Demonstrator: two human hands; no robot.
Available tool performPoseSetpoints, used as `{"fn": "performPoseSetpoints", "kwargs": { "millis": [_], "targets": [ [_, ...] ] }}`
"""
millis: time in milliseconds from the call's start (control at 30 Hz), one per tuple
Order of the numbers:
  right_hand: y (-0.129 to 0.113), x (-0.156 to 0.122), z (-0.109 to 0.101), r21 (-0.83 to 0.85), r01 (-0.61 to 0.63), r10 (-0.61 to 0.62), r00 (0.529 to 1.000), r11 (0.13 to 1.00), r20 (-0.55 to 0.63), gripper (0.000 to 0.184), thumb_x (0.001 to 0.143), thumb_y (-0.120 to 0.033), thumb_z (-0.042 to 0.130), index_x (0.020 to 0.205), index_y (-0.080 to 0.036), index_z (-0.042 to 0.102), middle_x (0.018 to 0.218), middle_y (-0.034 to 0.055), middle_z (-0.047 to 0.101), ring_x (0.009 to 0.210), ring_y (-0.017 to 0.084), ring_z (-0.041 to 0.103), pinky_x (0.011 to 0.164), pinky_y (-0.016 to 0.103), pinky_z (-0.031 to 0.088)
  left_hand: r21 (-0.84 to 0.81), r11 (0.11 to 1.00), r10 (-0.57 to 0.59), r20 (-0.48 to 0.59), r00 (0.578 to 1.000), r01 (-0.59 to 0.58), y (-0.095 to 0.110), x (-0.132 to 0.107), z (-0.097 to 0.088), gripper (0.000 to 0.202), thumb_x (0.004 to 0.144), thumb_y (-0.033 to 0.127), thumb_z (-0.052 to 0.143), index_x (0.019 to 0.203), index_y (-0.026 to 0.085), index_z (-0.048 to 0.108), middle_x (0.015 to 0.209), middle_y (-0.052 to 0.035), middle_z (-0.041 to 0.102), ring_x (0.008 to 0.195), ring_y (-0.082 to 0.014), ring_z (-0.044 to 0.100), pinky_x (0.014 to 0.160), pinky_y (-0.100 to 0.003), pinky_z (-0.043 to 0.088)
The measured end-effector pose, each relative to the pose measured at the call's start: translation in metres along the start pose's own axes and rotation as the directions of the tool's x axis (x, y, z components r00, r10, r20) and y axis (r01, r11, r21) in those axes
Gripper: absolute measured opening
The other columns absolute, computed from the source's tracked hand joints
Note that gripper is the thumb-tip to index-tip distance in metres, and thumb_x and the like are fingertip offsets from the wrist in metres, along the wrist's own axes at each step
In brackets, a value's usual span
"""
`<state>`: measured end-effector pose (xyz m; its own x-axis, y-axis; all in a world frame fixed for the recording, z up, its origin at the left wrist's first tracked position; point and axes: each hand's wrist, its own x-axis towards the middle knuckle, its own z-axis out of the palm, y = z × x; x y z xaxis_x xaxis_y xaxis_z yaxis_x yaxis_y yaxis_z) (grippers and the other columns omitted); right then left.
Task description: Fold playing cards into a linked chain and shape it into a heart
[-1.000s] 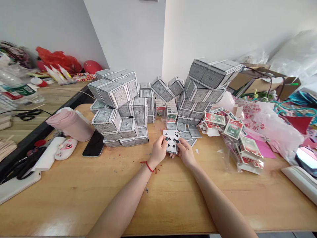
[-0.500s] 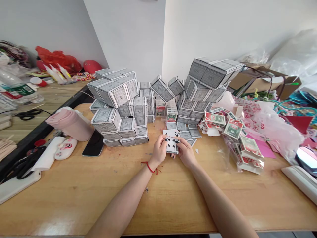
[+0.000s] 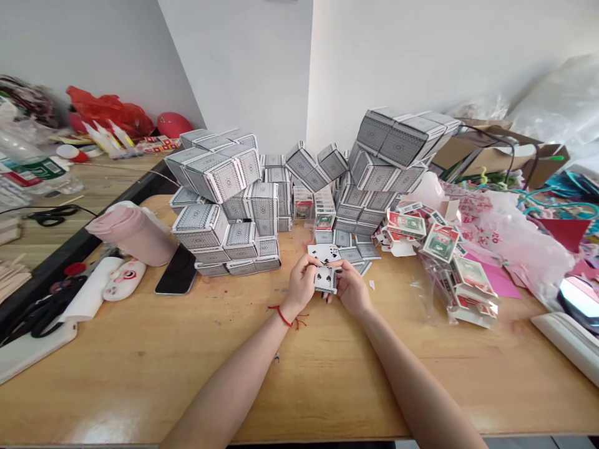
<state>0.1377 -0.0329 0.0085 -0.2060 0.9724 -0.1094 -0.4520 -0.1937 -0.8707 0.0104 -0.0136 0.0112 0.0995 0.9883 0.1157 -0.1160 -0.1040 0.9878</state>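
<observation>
Between my two hands is a playing card [image 3: 324,279] with black spades, its edges folded up and its patterned back showing at the right and lower edges. My left hand [image 3: 302,279] is closed on its left side, fingers bent over the far edge. On the right side my right hand [image 3: 350,287] grips the same card, with fingertips at the far edge and some under it. Just beyond lie loose face-up playing cards [image 3: 322,252] on the table. Patterned face-down cards [image 3: 355,254] lie to their right.
Blocks built of folded cards stand in a left stack [image 3: 224,206] and a right stack [image 3: 388,162]. Opened card boxes [image 3: 440,242] and plastic bags [image 3: 515,231] crowd the right. A phone [image 3: 176,272], pink cup [image 3: 131,234] and black scissors [image 3: 47,312] lie left.
The far edge of the card has been bent over towards me, so less of its face shows. My fingers have curled in along that fold.
</observation>
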Motion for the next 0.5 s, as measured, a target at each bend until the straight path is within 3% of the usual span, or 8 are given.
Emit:
{"fn": "performPoseSetpoints", "kwargs": {
  "millis": [67,167,300,500],
  "targets": [
    [-0.001,0.0,-0.001,0.038,-0.052,0.05,0.998,0.998,0.046,0.024,0.077,-0.034,0.041,0.095,-0.019,0.048,0.061,0.0001,0.061,0.044,0.017,0.058,0.031,0.026,0.045,0.056,0.997,0.053,-0.029,0.998,-0.051,0.001,-0.001,-0.001,0.012,0.072,0.012,0.039,0.067,0.016,0.049,0.059,0.0033,0.048,0.046,-0.0063,0.043,0.041,-0.017,0.034],
    [0.0,0.001,-0.002,0.044,-0.145,0.142,0.988,0.988,0.06,0.03,0.082,-0.04,0.035,0.098,-0.017,0.047,0.068,0.0039,0.063,0.049,0.018,0.06,0.03,0.026,0.045,0.047,0.997,0.058,0.039,0.998,-0.06,0.003,-0.004,-0.001,0.013,0.074,0.014,0.039,0.07,0.017,0.051,0.06,0.0036,0.049,0.042,-0.0059,0.043,0.039,-0.018,0.032],
    [0.0,0.002,-0.007,0.018,-0.253,0.248,0.96,0.967,0.131,0.026,0.084,-0.033,0.038,0.096,-0.012,0.05,0.07,0.0076,0.064,0.054,0.019,0.062,0.035,0.028,0.049,0.047,0.997,0.047,0.13,0.99,-0.054,0.003,-0.008,-0.001,0.013,0.076,0.018,0.04,0.074,0.017,0.052,0.059,0.0038,0.049,0.037,-0.0054,0.042,0.036,-0.018,0.03],
    [-0.007,-0.001,-0.01,0.023,-0.31,0.286,0.901,0.95,0.327,0.026,0.085,-0.033,0.043,0.094,-0.01,0.052,0.073,0.0102,0.065,0.064,0.02,0.064,0.047,0.032,0.054,0.093,0.994,0.05,0.116,0.992,-0.061,0.007,-0.009,-0.004,0.013,0.074,0.017,0.04,0.07,0.017,0.053,0.058,0.0027,0.048,0.042,-0.0069,0.042,0.042,-0.019,0.032]
  ]
}}
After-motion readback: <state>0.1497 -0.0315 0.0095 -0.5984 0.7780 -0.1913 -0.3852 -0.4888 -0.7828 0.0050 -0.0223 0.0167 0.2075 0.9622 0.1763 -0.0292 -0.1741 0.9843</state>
